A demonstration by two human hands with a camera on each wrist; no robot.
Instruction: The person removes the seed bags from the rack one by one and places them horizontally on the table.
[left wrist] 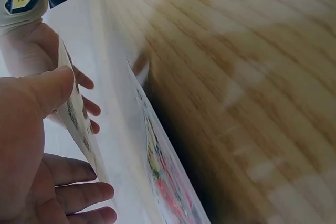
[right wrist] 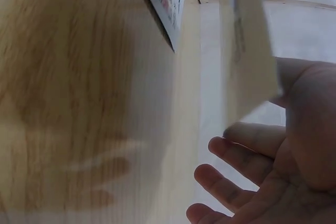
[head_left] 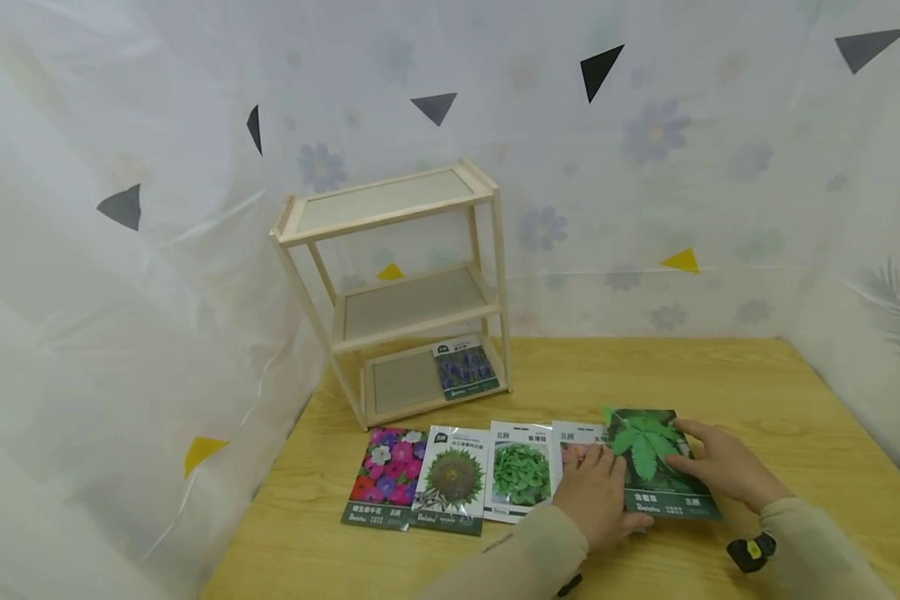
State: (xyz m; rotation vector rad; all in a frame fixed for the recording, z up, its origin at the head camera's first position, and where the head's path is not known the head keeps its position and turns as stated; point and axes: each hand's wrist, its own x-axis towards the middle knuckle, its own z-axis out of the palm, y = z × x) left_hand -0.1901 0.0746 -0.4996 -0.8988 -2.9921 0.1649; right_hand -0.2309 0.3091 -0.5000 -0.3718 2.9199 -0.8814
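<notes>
A green-leaf seed packet (head_left: pixel 645 450) is raised off the table, tilted, at the right end of a row of packets. My right hand (head_left: pixel 723 467) pinches its right edge, thumb lying on the printed front. My left hand (head_left: pixel 588 504) is at the packet's left edge, thumb touching it near the bottom, with the other fingers fairly straight in the left wrist view. Beneath the left hand lies a pink-flower seed packet (head_left: pixel 573 432), mostly covered. In the right wrist view the raised packet (right wrist: pixel 247 61) appears nearly edge-on and blurred.
Left of my hands lie a leafy green packet (head_left: pixel 521 471), a sunflower packet (head_left: pixel 453 479) and a petunia-like packet (head_left: pixel 390 467). Behind them stands a three-tier wooden rack (head_left: pixel 412 329). A purple-flower packet (head_left: pixel 467 371) rests on its bottom shelf, right side.
</notes>
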